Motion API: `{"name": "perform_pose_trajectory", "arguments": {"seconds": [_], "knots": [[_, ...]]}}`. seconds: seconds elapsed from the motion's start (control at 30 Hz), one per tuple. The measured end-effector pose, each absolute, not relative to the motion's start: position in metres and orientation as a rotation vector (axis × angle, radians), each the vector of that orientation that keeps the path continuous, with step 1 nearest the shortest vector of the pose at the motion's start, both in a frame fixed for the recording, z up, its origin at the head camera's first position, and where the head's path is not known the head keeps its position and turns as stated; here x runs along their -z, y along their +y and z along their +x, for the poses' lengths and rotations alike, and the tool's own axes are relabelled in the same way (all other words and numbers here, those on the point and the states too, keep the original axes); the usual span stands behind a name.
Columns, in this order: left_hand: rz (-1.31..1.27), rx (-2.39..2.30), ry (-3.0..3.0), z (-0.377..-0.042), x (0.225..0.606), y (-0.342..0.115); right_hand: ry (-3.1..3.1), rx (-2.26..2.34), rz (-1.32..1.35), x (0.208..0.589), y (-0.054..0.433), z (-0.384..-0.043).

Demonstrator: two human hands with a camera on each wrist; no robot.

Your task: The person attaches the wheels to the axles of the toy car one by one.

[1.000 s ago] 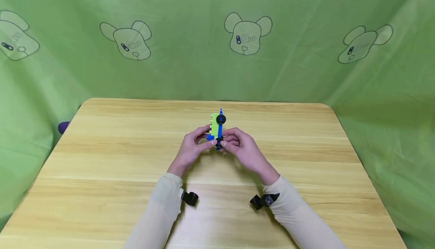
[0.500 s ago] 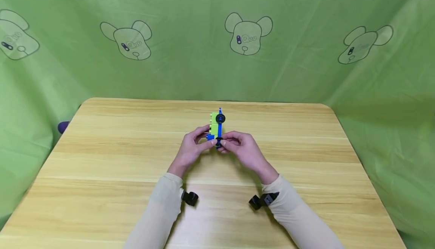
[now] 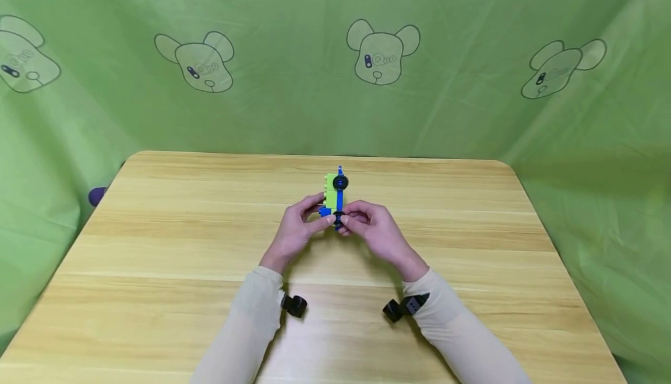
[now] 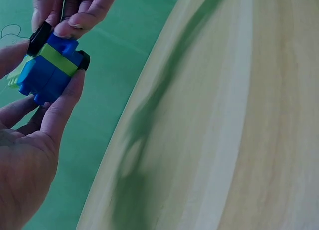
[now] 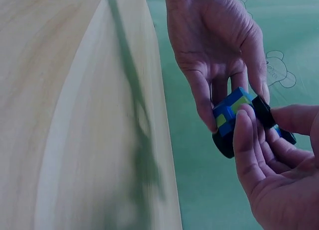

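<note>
Both hands hold a toy car of lime-green and blue building blocks (image 3: 331, 198) above the table, its length pointing away from me and its studs facing left. A black wheel (image 3: 341, 182) shows at the far end. The near wheel (image 3: 338, 218) sits between my two thumbs. My left hand (image 3: 295, 231) grips the near end from the left, thumb and fingers around the blue blocks (image 4: 46, 81). With thumb and fingers, my right hand (image 3: 381, 233) pinches a near wheel (image 5: 263, 111) from the right. The fingers partly cover the car in both wrist views.
The wooden table (image 3: 157, 221) spreads out beneath the hands. Green curtains (image 3: 293, 110) printed with bear heads hang behind it and along both sides. Black wrist cameras sit on both sleeves (image 3: 251, 302). A purple object (image 3: 96, 196) peeks out past the left table edge.
The right hand and wrist have shifted slightly left. The car has barely moved, and both hands keep their hold on it.
</note>
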State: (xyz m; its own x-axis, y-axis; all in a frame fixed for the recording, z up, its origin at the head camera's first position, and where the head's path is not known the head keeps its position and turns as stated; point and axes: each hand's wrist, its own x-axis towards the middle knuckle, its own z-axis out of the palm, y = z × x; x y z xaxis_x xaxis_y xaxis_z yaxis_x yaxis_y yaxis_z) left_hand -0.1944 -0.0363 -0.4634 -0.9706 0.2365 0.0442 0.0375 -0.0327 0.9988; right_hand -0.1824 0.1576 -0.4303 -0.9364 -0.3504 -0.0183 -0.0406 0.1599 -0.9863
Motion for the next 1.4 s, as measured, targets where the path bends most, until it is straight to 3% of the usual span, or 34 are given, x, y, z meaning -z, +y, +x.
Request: {"name": "perform_pose_trajectory", "arguments": {"seconds": [0.87,1.4], "knots": [[0.327,-2.109,2.131,-0.201,0.457,-0.047,2.230,1.831,-0.429,0.433,0.170,-0.183],[0.428,-1.981,2.121,-0.205,0.447,-0.058,2.332,1.944,-0.209,0.417,0.192,-0.198]]}}
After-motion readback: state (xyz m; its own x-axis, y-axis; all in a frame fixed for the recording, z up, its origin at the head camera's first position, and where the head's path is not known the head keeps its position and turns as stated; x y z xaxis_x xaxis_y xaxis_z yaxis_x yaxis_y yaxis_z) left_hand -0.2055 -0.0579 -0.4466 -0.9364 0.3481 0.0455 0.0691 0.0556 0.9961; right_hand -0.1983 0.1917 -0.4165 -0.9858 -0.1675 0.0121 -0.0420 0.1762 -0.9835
